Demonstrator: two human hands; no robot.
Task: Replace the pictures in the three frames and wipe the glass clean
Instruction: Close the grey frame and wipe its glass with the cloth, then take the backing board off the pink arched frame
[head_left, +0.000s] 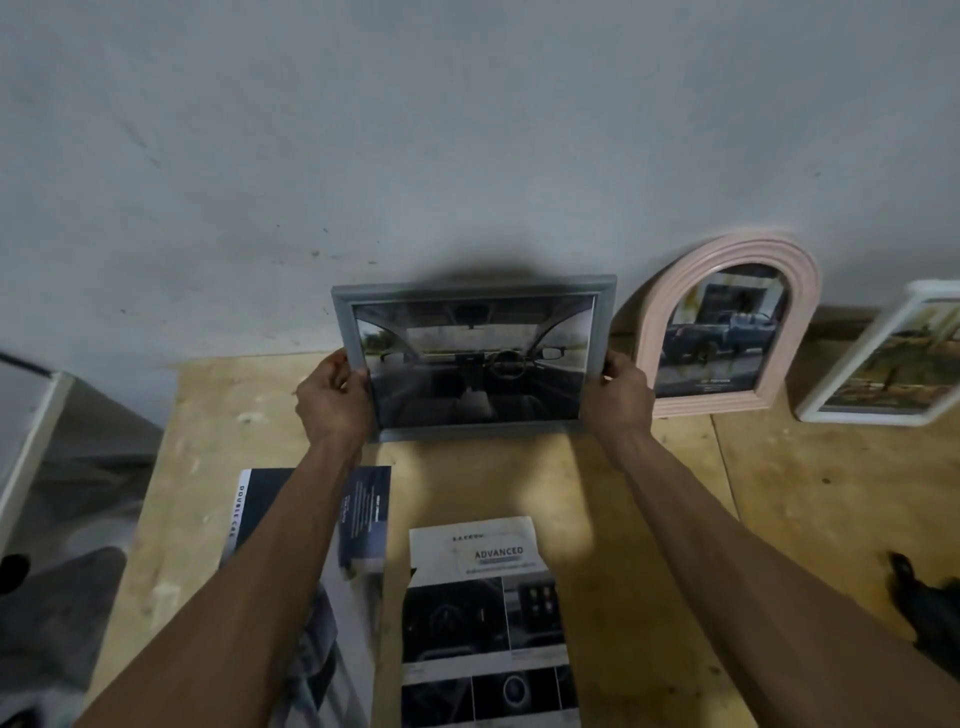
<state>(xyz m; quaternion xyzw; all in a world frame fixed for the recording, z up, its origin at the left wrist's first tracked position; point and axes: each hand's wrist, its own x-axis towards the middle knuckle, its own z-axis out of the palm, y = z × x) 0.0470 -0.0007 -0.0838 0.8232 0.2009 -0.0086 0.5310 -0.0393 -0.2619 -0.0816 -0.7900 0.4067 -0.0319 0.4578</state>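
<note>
The white frame (883, 358) at the far right runs off the edge of the view, so only its left part shows, leaning back against the wall (415, 130); its picture is a yellowish blur. A dark object (930, 608) on the counter (675, 545) near the right edge is also cut off and too dim to identify. At the left, a pale slanted panel (26, 447) and dark shapes below it are hard to read. The left arm covers the middle of the dark brochure (363, 519), hiding most of its print apart from a vertical line of lettering along its left margin.

Both hands grip the grey frame (474, 358), which stands upright at the back of the counter, its top edge close to the wall. The left hand (332, 400) curls around the frame's left side, thumb on the front near the glass, fingers behind and out of sight. The right hand (621, 392) clasps the right side the same way, thumb forward on the border. The frame holds a picture of a car interior seen through to the windscreen, with a steering wheel on the right.

Just beside the right hand, the pink arched frame (727, 332) leans on the wall and shows a dark pickup truck. Between the arms, a white leaflet (488, 618) headed "ADVANCED" lies flat on the counter, its lower end cut off by the bottom of the view.
</note>
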